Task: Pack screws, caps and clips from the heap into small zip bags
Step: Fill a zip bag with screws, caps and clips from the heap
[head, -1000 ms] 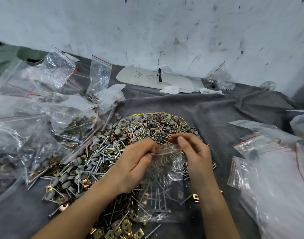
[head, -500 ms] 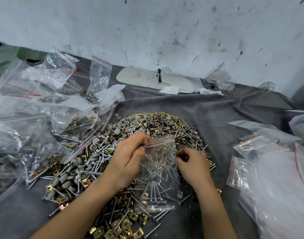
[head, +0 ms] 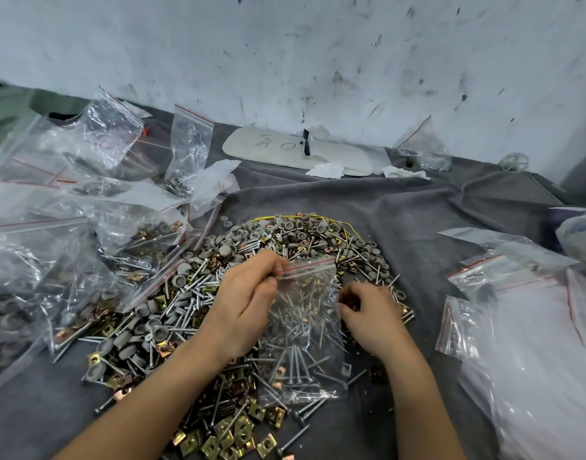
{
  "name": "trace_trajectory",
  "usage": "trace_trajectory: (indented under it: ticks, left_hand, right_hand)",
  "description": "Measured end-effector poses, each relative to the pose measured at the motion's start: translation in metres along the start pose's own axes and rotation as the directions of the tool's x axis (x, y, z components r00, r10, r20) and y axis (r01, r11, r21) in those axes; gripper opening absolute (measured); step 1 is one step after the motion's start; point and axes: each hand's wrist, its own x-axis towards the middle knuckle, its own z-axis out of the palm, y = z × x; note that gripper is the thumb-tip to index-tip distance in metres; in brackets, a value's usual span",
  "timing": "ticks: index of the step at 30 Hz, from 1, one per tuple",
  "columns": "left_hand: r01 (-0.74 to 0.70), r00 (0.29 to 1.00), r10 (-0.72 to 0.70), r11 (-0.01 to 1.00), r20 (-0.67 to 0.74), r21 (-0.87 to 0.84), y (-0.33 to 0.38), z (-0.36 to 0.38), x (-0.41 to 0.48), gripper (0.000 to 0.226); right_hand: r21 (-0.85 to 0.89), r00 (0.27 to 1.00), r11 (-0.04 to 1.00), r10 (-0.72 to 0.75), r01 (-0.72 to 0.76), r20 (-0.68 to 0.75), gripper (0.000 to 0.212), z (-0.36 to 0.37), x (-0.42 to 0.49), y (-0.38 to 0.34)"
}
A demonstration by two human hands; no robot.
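On bag (head: 301, 330) rim: L hand (head: 248, 300) (pinch)

handwritten "O" on white board (head: 331, 157), illegible scribble beside it

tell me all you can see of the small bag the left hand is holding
The bag is small, clear, crinkled plastic with a red line along its zip top. It stands upright on the heap, holding several screws. The left hand pinches a top corner; the right hand is close beside it.
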Motion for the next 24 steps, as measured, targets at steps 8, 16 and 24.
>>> trace_trajectory:
  ticks: [8, 16, 24]
  left_hand:
    - [-0.016, 0.993, 0.007, 0.997, 0.119, 0.077, 0.003, -0.001, -0.001, 0.027]
    - [0.001, 0.990, -0.014, 0.995, 0.138, 0.095, 0.003, -0.003, 0.000, 0.041]
    - [-0.006, 0.990, -0.007, 0.996, 0.138, 0.092, 0.004, -0.003, 0.000, 0.039]
  right_hand:
    - [0.415, 0.948, 0.886, -0.074, 0.205, -0.310, 0.019, 0.005, 0.003, -0.002]
    - [-0.103, 0.983, 0.979, -0.169, 0.176, 0.067, 0.024, 0.001, 0.004, 0.005]
    - [-0.068, 0.980, 0.981, -0.174, 0.181, 0.097, 0.023, -0.002, 0.002, 0.006]
